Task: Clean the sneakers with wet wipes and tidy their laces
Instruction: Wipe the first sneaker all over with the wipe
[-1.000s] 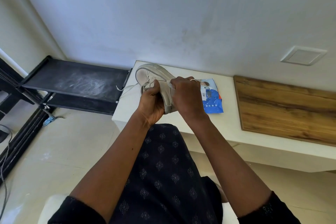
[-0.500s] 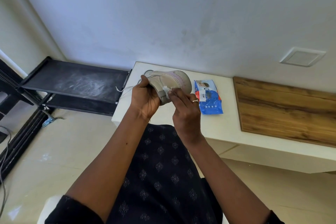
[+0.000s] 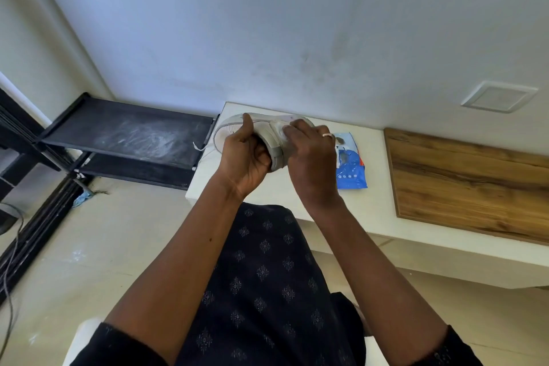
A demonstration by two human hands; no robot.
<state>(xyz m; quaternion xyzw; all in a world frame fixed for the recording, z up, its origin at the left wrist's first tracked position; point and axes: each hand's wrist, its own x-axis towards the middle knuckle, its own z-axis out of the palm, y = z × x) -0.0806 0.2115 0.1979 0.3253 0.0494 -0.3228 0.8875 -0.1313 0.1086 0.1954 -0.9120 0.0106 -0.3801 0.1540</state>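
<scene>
A white sneaker (image 3: 230, 131) is held on its side above the left end of the white table (image 3: 371, 211). My left hand (image 3: 243, 157) grips it from below, thumb up over its side. My right hand (image 3: 309, 157) pinches a white wet wipe (image 3: 279, 129) and presses it against the sneaker's heel end. A loose lace end (image 3: 199, 147) hangs off the sneaker's left side. The blue pack of wet wipes (image 3: 350, 166) lies on the table just right of my right hand, partly hidden by it.
A wooden board (image 3: 475, 184) covers the table's right part. A black metal rack (image 3: 124, 134) stands left of the table, with cables (image 3: 12, 246) on the floor beyond it. The wall runs close behind the table. My dark patterned lap fills the foreground.
The sneaker has been turned in my left hand, with its toe now pointing left. My right hand has moved with the wipe up onto the heel end.
</scene>
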